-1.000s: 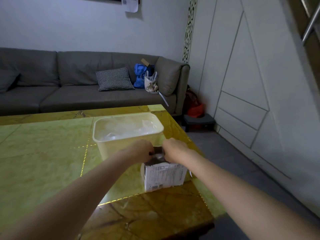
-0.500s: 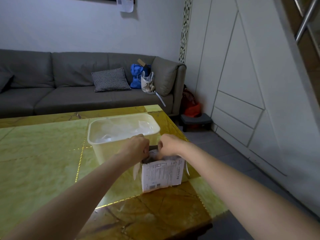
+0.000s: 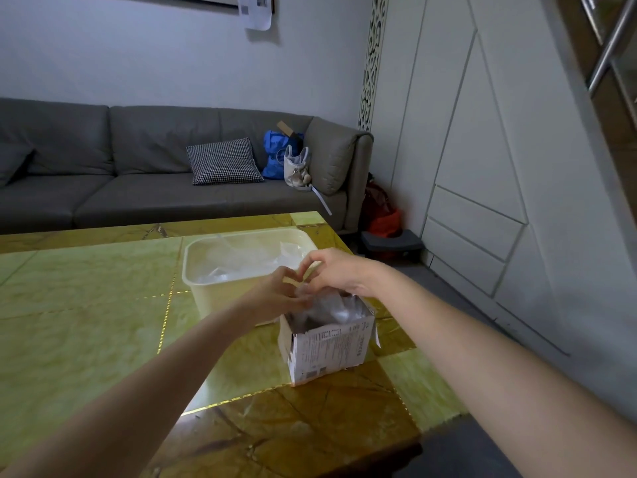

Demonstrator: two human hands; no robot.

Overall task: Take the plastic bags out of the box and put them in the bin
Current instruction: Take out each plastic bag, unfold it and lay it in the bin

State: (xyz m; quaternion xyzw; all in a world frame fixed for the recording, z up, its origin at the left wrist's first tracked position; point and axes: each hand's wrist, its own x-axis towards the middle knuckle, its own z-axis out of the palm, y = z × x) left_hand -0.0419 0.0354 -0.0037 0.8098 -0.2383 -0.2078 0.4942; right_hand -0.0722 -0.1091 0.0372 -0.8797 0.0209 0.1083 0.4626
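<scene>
Both my hands meet above the box [image 3: 327, 343]. Left hand [image 3: 279, 298] and right hand [image 3: 339, 272] pinch a bag [image 3: 331, 307]. Bin [image 3: 220, 291] stands just behind.

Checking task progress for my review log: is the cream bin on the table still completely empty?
No. The bin already has crumpled clear plastic lying inside it, behind the cardboard box.

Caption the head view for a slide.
Both hands pinch clear plastic bags above a white cardboard box, beside a cream plastic bin.
</scene>
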